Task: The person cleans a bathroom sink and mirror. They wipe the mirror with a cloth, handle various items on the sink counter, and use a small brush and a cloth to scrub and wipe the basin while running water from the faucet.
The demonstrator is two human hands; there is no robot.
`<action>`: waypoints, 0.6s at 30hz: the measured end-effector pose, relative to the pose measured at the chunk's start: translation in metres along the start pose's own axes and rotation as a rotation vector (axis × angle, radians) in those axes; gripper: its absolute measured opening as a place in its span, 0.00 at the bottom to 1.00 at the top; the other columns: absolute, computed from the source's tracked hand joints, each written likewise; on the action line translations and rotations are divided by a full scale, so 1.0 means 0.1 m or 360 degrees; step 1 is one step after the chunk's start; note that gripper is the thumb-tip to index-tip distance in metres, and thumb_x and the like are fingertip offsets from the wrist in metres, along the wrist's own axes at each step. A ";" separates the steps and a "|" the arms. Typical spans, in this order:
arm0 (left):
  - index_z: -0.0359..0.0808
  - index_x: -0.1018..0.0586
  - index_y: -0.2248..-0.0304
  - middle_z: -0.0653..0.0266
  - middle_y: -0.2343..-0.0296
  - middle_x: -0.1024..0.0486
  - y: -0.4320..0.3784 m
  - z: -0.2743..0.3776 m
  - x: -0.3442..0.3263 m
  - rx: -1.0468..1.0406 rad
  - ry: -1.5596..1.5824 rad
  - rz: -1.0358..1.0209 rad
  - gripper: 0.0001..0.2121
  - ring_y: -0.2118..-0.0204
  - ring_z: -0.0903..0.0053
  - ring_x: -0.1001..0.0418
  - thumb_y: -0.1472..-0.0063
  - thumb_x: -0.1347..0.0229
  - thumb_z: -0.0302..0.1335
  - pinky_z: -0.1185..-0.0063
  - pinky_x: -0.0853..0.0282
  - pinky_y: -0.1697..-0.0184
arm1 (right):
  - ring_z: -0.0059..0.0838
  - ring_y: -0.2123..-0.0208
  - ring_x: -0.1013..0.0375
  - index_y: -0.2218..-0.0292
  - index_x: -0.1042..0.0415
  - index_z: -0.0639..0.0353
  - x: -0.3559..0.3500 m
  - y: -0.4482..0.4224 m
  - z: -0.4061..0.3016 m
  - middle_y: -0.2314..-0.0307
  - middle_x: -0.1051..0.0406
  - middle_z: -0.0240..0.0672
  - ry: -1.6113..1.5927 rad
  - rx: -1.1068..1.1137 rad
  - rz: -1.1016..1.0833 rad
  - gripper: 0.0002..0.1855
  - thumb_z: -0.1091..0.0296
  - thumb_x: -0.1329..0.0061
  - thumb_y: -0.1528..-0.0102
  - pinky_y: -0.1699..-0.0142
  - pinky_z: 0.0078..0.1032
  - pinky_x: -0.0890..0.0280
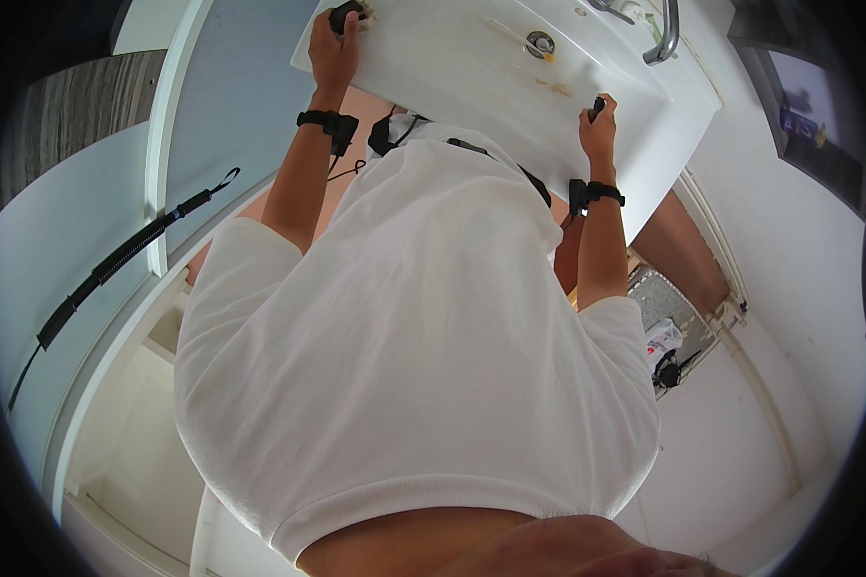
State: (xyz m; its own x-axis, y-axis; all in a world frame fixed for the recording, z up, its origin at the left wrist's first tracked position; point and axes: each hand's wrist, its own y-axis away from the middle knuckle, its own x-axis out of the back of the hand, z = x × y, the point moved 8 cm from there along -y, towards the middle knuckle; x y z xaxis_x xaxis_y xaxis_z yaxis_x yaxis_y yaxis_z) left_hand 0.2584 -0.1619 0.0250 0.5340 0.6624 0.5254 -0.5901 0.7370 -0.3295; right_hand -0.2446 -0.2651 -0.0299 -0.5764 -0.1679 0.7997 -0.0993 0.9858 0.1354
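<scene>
A white ceramic washbasin (440, 50) lies before me. At its left end my left hand (334, 54) is closed around a small black object (346, 16), with something pale and crumpled beside it. Over the basin's right part, my right hand (597, 126) grips another small black object (596, 109). Between the hands, a toothbrush-like stick (512, 37) with an orange end lies by the metal drain (540, 45). Brownish smears (559, 89) mark the basin below the drain. Both wrists wear black straps with small devices.
A chrome faucet (669, 36) rises at the basin's back right. A mirror (801, 108) is on the right wall. Pale pipes (758, 404) run down the wall, near a plastic bag (662, 339) low on the right. A black cord (137, 241) crosses the left side.
</scene>
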 end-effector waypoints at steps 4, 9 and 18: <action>0.32 0.28 0.58 0.58 0.70 0.26 0.01 -0.10 0.01 -0.0083 -0.0014 0.0057 0.24 0.70 0.69 0.27 0.37 0.49 0.48 0.74 0.32 0.65 | 0.34 0.74 0.27 0.47 0.48 0.53 0.05 0.03 -0.14 0.76 0.28 0.40 -0.0107 0.0046 0.0051 0.28 0.70 0.48 0.45 0.64 0.32 0.33; 0.32 0.28 0.57 0.59 0.69 0.25 0.03 -0.17 -0.02 -0.0101 0.0006 0.0050 0.24 0.69 0.70 0.27 0.37 0.49 0.49 0.74 0.31 0.65 | 0.30 0.74 0.27 0.47 0.47 0.55 0.10 0.04 -0.21 0.75 0.28 0.38 -0.0257 0.0038 0.0151 0.29 0.68 0.47 0.45 0.64 0.28 0.33; 0.32 0.28 0.58 0.58 0.69 0.25 0.02 -0.15 -0.01 -0.0101 -0.0015 0.0077 0.24 0.69 0.69 0.27 0.37 0.49 0.49 0.74 0.31 0.64 | 0.29 0.77 0.31 0.50 0.44 0.57 0.10 0.05 -0.36 0.78 0.32 0.37 -0.0253 0.0091 0.0103 0.25 0.72 0.47 0.46 0.65 0.28 0.33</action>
State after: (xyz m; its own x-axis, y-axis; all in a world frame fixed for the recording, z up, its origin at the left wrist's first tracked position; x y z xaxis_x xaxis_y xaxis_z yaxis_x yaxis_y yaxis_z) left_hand 0.2659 -0.1593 0.0116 0.5001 0.6963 0.5149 -0.5751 0.7116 -0.4037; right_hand -0.2214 -0.2620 0.0000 -0.7035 -0.1065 0.7026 -0.1010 0.9937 0.0495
